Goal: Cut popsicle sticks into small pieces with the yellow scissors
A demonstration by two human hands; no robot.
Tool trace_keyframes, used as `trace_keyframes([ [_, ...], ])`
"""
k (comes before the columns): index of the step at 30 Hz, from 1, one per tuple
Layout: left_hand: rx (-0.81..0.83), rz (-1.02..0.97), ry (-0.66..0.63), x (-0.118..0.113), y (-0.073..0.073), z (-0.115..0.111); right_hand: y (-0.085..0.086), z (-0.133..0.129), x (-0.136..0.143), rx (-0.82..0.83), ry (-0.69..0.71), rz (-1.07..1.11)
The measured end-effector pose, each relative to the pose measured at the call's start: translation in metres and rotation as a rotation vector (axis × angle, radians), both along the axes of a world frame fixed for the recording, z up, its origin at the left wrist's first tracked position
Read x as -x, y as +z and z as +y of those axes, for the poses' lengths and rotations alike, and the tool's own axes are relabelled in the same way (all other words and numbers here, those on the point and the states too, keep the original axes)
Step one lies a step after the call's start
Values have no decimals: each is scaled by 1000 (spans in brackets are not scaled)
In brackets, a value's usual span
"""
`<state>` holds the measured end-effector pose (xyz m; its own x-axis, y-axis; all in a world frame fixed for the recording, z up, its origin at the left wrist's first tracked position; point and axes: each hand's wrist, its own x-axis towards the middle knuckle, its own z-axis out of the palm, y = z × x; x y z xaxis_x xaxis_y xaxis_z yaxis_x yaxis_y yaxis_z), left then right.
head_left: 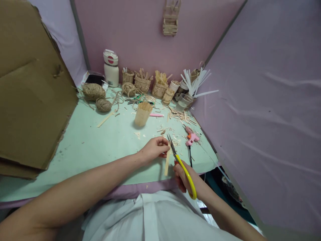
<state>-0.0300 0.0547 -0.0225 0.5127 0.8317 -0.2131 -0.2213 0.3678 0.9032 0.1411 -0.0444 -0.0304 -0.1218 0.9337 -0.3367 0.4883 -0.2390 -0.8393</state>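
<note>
1. The only marking I can make out is a red round emblem (pixel 110 59) on the white bottle (pixel 111 75), between ten and eleven o'clock from the hands; any lettering is too small to read.
2. The tabletop (pixel 117 140) is mint green and littered with wood shavings. A pink wall (pixel 130 30) rises at twelve, a lilac sheet (pixel 263 100) slopes down at three, and brown cardboard (pixel 30 93) leans in towards nine.
3. I count two balls of twine (pixel 94 91) at ten, one wooden cup (pixel 142 117) nearer at eleven, one pink glue gun (pixel 192 139) at two, and one slatted wooden piece (pixel 170 27) hung high at twelve.
4. The hands are near each other but apart: the left hand (pixel 154 148) pinches one pale wooden strip (pixel 167 163), its free end pointing to six; the right hand (pixel 181 174) grips one pair of yellow-handled scissors (pixel 184 167), blades slightly parted just beside the strip.
</note>
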Motion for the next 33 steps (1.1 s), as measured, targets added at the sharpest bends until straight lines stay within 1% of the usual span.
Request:
trace_keyframes([
  [7,-12,21,-29,1,0,1,9,0,0,3,56,-91],
  [12,-8,32,-40,2,0,1,6,-1,-2,6,59,-134],
  [16,1,33,-50,2,2,1,4,-3,-4,6,72,-120],
  [21,21,27,-58,3,5,0,5,-4,-5,12,77,-117],
  [26,10,33,-77,5,2,2,6,-4,-5,3,88,-93],
  [29,-13,48,-92,6,0,4,9,-5,-6,18,94,-74],
  [33,-26,55,-123,8,1,4,17,-8,-5,24,122,-85],
])
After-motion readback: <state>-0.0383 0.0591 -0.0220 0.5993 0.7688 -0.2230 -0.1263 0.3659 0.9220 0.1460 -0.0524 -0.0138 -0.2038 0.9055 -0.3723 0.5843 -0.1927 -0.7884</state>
